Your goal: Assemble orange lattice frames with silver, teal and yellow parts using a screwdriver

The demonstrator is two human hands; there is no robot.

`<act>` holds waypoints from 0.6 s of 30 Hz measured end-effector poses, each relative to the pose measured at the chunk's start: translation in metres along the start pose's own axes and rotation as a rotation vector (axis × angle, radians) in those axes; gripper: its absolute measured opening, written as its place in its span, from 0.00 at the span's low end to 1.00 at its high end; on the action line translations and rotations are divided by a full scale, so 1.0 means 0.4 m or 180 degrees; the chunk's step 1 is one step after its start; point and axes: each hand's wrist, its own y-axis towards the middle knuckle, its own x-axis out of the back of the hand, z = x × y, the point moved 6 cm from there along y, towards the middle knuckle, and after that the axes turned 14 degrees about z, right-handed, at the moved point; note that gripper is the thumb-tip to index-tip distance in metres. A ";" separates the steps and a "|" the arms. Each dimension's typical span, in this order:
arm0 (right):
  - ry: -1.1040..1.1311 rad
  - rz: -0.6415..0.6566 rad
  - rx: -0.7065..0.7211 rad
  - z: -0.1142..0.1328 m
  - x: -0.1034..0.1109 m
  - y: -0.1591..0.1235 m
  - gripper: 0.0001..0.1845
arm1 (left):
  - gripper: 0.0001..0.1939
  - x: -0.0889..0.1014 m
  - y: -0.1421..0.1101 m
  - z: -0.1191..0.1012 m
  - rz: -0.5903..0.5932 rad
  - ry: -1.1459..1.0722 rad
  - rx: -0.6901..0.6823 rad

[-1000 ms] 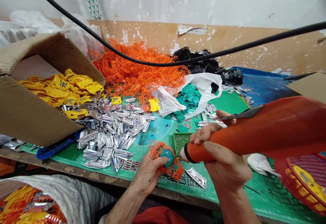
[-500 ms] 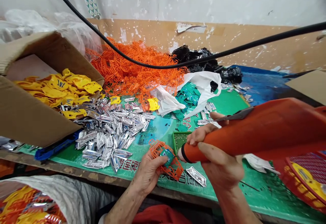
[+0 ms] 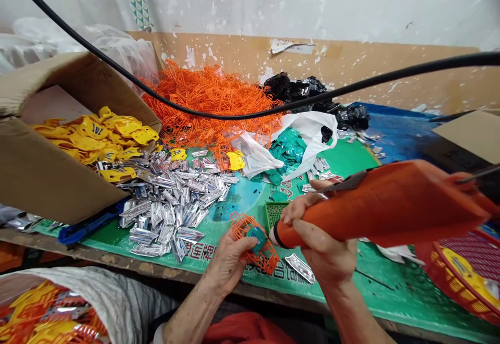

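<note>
A green printed mat (image 3: 344,297) covers the wooden bench (image 3: 97,256) before a peeling white-and-tan wall (image 3: 312,57), with a heap of silver metal clips (image 3: 172,208) near the front edge and a cardboard box (image 3: 50,177) of yellow plastic pieces at the left corner. The left hand (image 3: 228,266) curls around an orange plastic lattice frame (image 3: 269,260) with a teal piece (image 3: 255,237) at its middle, just above the bench's front edge; the clenched right hand (image 3: 324,245) grips a tapered orange tool (image 3: 371,208), its tip just beside the frame.
</note>
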 end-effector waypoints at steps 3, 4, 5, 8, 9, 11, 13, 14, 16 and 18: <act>0.0172 -0.0009 0.0001 0.006 -0.009 0.003 0.28 | 0.18 0.000 0.002 -0.001 0.0063 -0.0010 0.0005; 0.0222 -0.0014 0.0009 0.012 -0.010 0.007 0.28 | 0.19 0.001 0.004 -0.001 0.0073 -0.0020 0.0016; 0.0241 -0.0031 0.0031 0.019 -0.008 0.013 0.28 | 0.19 0.002 0.004 0.001 0.0063 -0.0025 0.0027; 0.0072 -0.0361 0.0195 0.039 0.028 0.040 0.22 | 0.22 0.005 0.006 0.005 -0.0065 0.0016 0.0004; -0.0056 -0.0532 0.0297 0.044 0.048 0.051 0.18 | 0.22 0.006 0.006 0.005 -0.0115 0.0040 -0.0021; -0.0349 -0.0836 0.0504 0.046 0.088 0.073 0.11 | 0.23 0.004 0.007 0.006 -0.0128 0.0060 -0.0075; -0.0558 -0.0953 0.0608 0.033 0.115 0.095 0.08 | 0.23 0.000 0.007 0.005 -0.0054 0.0051 -0.0116; -0.0610 -0.0957 0.0605 0.021 0.124 0.105 0.08 | 0.23 -0.002 0.006 0.005 -0.0011 0.0047 -0.0123; -0.0633 -0.0932 0.0549 -0.007 0.131 0.119 0.07 | 0.23 -0.003 0.005 0.005 0.0036 0.0050 -0.0115; -0.0630 -0.0913 0.0505 -0.030 0.130 0.123 0.07 | 0.23 -0.001 0.005 0.006 0.0046 0.0042 -0.0089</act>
